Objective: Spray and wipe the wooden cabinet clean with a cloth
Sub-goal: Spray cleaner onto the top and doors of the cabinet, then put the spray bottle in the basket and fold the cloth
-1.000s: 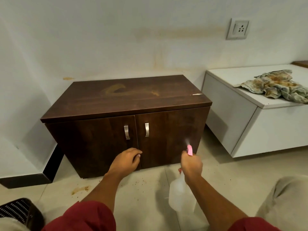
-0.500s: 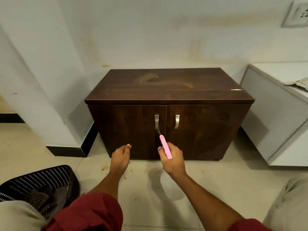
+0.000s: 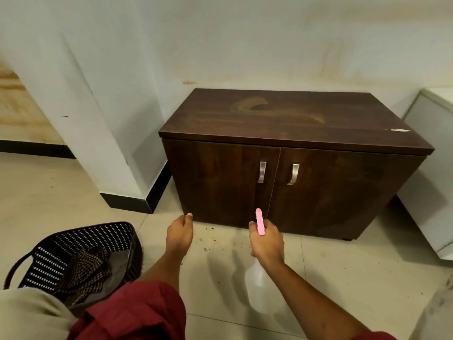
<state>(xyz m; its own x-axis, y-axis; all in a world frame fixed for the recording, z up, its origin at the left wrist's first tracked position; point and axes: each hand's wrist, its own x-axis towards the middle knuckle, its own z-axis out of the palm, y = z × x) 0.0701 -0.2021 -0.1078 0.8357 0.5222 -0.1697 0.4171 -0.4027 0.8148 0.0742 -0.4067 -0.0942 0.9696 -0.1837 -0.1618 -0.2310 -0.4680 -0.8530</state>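
1. No brand, label or writing can be read on anything in view.
2. One cabinet (image 3: 294, 153) stands against the wall (image 3: 220, 40), from the centre of the view out toward 3 o'clock. It is dark brown wood with two doors and two curved metal handles (image 3: 261, 172), one on each door beside the centre seam.
3. Its top bears a pale, dusty smear (image 3: 250, 105) toward 12 o'clock and a small white chip (image 3: 400, 130) at the front edge toward 2 o'clock. The door fronts look dark, with faint blotches.
4. One white unit (image 3: 431, 153) sits at 3 o'clock, just beside the cabinet.
5. One black perforated basket (image 3: 49, 261) lies on the floor (image 3: 73, 197) at 8 o'clock; a checked cloth (image 3: 84, 268) lies inside it.
6. One spray bottle (image 3: 261, 288) hangs at 5 o'clock: translucent body, pink nozzle (image 3: 259, 224) aimed at the foot of the left door.
7. The right hand (image 3: 266, 241) is wrapped tight around the bottle's neck.
8. The left hand (image 3: 180, 233), at 6 o'clock, is loosely curled and holds nothing, its fingertips near the cabinet's lower left corner.
9. Dark crumbs (image 3: 213, 239) dot the floor between the hands.
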